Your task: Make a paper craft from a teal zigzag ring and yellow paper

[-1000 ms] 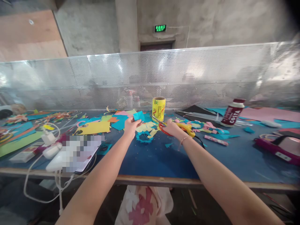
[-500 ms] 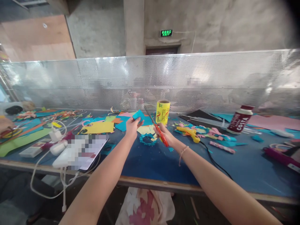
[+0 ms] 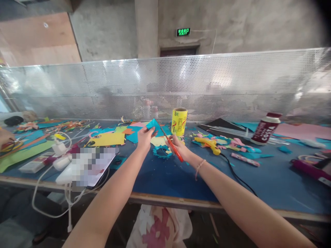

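Between the fingers of my left hand (image 3: 145, 137) is a piece of blue paper (image 3: 153, 124), held up over the table. My right hand (image 3: 179, 146) is closed round the red handles of a pair of scissors (image 3: 173, 148). The blades point up and left, close to the right edge of the blue paper; whether they touch it I cannot tell. Just below my hands lies a ring of blue paper cuttings (image 3: 161, 151). A yellow-labelled tape roll (image 3: 179, 121) stands upright behind my right hand.
To the right lie a yellow glue gun (image 3: 208, 144) with a black cord, paper scraps, and a tilted Costa bottle (image 3: 266, 129). On the left are a tablet (image 3: 103, 168), white cables and yellow paper (image 3: 108, 139). Another person's hand (image 3: 5, 138) shows at the far left. A perforated metal screen (image 3: 116, 82) runs behind.
My right hand has brought the scissors slightly left, and their blades now sit nearer the blue paper. My left hand still holds the paper. The whole view has shifted a little.
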{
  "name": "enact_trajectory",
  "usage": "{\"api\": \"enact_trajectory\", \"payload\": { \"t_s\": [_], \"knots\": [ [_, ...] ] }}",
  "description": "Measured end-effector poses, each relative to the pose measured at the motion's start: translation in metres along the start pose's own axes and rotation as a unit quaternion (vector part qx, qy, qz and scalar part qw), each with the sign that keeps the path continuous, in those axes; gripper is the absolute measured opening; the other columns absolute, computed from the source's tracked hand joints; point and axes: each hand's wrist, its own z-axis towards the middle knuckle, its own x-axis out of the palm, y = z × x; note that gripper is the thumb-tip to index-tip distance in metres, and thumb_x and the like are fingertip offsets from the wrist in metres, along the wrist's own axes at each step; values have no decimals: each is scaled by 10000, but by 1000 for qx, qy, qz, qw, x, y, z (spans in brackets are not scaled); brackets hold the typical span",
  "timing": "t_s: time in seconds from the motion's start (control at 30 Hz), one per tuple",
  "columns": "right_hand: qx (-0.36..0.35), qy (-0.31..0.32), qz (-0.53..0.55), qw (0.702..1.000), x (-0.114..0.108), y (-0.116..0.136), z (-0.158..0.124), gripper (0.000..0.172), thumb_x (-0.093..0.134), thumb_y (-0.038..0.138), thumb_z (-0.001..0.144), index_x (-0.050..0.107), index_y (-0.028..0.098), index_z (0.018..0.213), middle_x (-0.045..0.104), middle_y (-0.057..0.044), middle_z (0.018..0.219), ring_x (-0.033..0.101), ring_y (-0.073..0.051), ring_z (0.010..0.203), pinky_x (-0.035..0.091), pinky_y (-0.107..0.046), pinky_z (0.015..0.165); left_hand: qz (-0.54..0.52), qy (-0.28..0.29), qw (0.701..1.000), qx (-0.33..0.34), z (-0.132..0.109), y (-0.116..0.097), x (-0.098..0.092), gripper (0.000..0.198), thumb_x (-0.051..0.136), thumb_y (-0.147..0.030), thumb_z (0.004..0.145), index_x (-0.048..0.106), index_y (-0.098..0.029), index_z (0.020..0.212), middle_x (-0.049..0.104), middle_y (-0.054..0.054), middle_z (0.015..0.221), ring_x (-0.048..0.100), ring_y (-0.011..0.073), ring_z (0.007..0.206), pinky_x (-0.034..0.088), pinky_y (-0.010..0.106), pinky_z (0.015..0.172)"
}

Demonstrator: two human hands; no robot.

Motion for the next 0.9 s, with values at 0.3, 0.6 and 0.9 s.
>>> {"api": "enact_trajectory", "payload": {
  "t_s": [0.3,0.6,0.9],
  "knots": [
    [0,7,10,1000,2,2,-1,355,509,535,719,374,225,829,378,93,572,335,-46,430,297,-173,395,16,9,1000,10,2,2,-2,193,707,-275,518,576,-142,570,575,-19,553,588,122,570,481,260,601],
    [-8,-8,-47,999,2,2,-1,326,458,531,764,346,226,784,367,93,522,353,-58,408,292,-188,386,7,13,1000,-5,3,1,-3,186,699,-231,516,542,-135,538,539,-22,515,580,115,557,442,236,567],
    [1,19,-7,1000,0,-5,2,309,461,517,758,362,230,816,388,88,550,351,-57,419,291,-180,388,7,14,999,-28,7,2,-6,164,700,-215,505,592,-118,581,573,0,545,581,113,564,416,226,549]
  ]
}}
